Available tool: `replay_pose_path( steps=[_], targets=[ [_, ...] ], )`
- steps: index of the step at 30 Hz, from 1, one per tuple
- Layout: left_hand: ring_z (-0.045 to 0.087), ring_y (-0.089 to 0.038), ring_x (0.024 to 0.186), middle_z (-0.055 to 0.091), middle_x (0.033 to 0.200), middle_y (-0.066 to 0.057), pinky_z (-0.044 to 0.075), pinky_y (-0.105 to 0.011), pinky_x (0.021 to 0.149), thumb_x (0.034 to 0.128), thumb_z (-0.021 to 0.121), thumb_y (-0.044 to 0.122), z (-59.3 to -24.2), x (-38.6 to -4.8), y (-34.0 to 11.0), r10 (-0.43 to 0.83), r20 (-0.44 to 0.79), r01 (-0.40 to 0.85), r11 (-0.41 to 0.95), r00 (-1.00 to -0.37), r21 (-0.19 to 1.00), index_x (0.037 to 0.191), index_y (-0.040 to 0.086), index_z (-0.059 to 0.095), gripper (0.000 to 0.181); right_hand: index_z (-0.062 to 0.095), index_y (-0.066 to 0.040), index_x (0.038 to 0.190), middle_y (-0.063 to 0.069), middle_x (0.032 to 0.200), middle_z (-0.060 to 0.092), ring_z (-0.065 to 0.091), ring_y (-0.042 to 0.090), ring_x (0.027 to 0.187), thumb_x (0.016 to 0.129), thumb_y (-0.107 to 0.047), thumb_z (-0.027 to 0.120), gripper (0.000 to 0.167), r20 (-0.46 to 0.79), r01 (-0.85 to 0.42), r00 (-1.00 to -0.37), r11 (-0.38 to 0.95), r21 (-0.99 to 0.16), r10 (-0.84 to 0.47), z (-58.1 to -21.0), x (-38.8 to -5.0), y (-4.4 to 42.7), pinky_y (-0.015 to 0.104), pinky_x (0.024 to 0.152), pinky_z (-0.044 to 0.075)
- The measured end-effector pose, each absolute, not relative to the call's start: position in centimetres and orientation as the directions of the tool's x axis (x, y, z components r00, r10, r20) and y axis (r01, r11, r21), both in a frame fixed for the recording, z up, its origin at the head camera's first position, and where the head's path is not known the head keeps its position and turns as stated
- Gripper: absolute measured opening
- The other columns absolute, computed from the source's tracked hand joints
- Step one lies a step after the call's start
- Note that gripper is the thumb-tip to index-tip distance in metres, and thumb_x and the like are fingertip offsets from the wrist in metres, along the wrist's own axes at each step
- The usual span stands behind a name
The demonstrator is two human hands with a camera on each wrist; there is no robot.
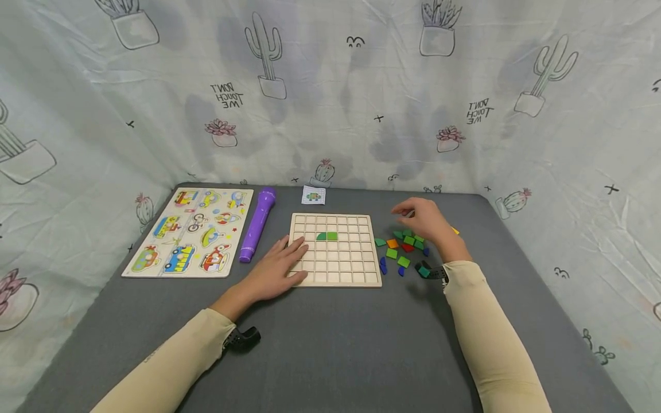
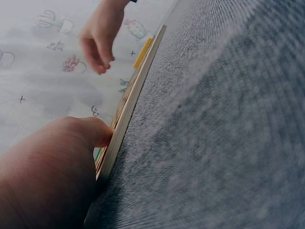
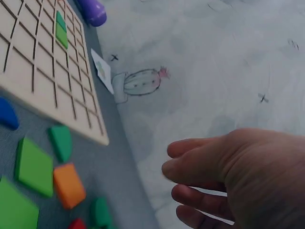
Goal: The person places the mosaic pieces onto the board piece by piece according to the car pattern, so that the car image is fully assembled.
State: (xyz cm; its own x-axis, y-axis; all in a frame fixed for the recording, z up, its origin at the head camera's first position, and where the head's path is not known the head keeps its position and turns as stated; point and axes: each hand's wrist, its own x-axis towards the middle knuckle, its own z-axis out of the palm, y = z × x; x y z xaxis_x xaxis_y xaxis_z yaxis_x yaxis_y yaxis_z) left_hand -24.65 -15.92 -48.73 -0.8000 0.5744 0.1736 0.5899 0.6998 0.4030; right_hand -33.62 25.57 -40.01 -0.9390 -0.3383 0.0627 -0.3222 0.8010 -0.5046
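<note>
In the head view, a wooden grid board (image 1: pixel 335 264) holds a dark green rounded piece (image 1: pixel 322 236) beside a light green square (image 1: pixel 333 236). My left hand (image 1: pixel 273 271) rests on the board's left edge, fingers spread; its thumb side (image 2: pixel 52 167) is at the board's rim (image 2: pixel 125 112) in the left wrist view. Raised above loose pieces right of the board, my right hand (image 1: pixel 426 221) has loosely bent fingers. In the right wrist view that hand (image 3: pixel 238 176) shows nothing between its fingers. Below are an orange piece (image 3: pixel 69 186) and a green square (image 3: pixel 34 167).
A small picture card (image 1: pixel 313 195) lies behind the board. To the left are a purple microphone (image 1: pixel 258 225) and a vehicle puzzle board (image 1: pixel 190 232). Blue pieces (image 1: pixel 383 265) lie near the grid's right edge. A printed curtain (image 1: pixel 330 86) hangs at the back.
</note>
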Motion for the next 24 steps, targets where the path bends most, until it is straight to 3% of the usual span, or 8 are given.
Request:
replay_pose_path(
  steps=[4,10,16,24],
  targets=[
    [0.016,-0.050,0.161,0.031,0.175,-0.017,0.013,-0.059,0.132,0.1076,0.060,0.044,-48.8,-24.6,-16.0,0.567,0.180,0.586,0.702,-0.804,0.406,0.166,0.001,0.042,0.074,0.076,-0.005,0.136,0.020,0.132,0.068,0.062,0.037,0.117,0.107,-0.005,0.063,0.032,0.014,-0.301,-0.940,0.805,-0.511,-0.342,-40.7,-33.9,26.6,0.055,0.092,0.057],
    [0.016,-0.048,0.162,0.030,0.176,-0.016,0.012,-0.057,0.133,0.1079,0.060,0.044,-49.2,-24.7,-15.9,0.570,0.176,0.588,0.706,-0.802,0.396,0.166,0.003,0.042,0.074,0.079,-0.004,0.131,0.018,0.124,0.074,0.065,0.034,0.102,0.103,0.000,0.063,0.032,-0.051,-0.256,-0.947,0.843,-0.474,-0.316,-41.8,-34.1,28.3,0.048,0.081,0.056],
    [0.016,-0.050,0.162,0.030,0.175,-0.016,0.013,-0.058,0.132,0.1081,0.060,0.044,-49.7,-24.4,-15.7,0.573,0.166,0.584,0.699,-0.803,0.411,0.166,0.002,0.042,0.074,0.081,-0.003,0.127,0.019,0.125,0.077,0.070,0.041,0.115,0.103,0.000,0.064,0.029,-0.122,-0.228,-0.942,0.864,-0.450,-0.312,-43.2,-34.1,29.3,0.055,0.091,0.060],
    [0.015,-0.050,0.162,0.030,0.175,-0.016,0.013,-0.058,0.132,0.1081,0.060,0.044,-49.4,-24.4,-16.0,0.569,0.178,0.586,0.701,-0.803,0.407,0.166,0.002,0.042,0.073,0.082,-0.004,0.122,0.017,0.117,0.076,0.069,0.038,0.107,0.105,-0.008,0.069,0.022,-0.083,-0.199,-0.961,0.868,-0.454,-0.264,-44.0,-34.4,28.9,0.055,0.090,0.059]
  ],
)
